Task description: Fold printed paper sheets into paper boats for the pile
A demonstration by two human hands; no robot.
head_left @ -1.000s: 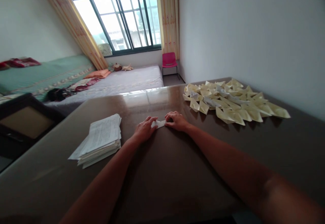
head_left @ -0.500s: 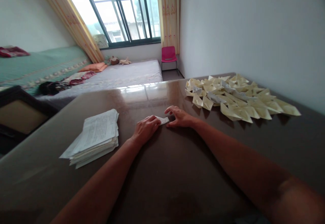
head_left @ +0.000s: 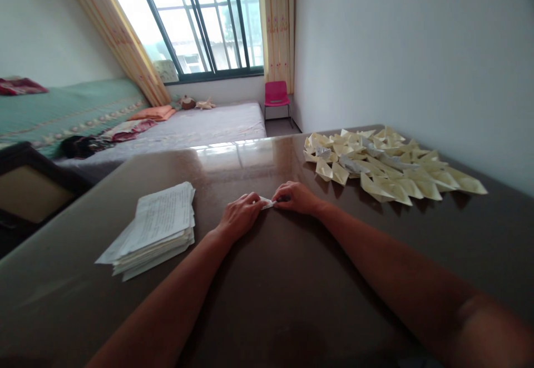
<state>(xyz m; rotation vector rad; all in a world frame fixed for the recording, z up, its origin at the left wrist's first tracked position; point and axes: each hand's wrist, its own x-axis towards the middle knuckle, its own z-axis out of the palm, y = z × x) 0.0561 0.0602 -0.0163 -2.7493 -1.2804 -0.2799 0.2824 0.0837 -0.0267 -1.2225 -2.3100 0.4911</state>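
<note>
Glossy brown tabletop (head_left: 267,279), bedroom behind. We've got left hand (head_left: 240,217) and right hand (head_left: 297,197) both pinching small folded paper (head_left: 267,203) flat at tabletop centre, grip clenched on it. Sheet stack (head_left: 156,229) left, pile of folded paper boats (head_left: 387,165) right.

Daylight, sole source: the window (head_left: 200,20) at the far end, panes blown out to near white. Room evenly lit, soft, slightly hazy. Glare: a pale reflected band on the dark glossy table (head_left: 267,279), strongest at its far edge. Shadows: faint and diffuse under the stack of sheets (head_left: 154,229) and the heap of folded paper pieces (head_left: 387,165). Forearms nearest the lens dark and soft-edged. Wide-angle distortion: walls, curtain (head_left: 120,34) and table edges lean and bow outward; top right corner vignetted.
</note>
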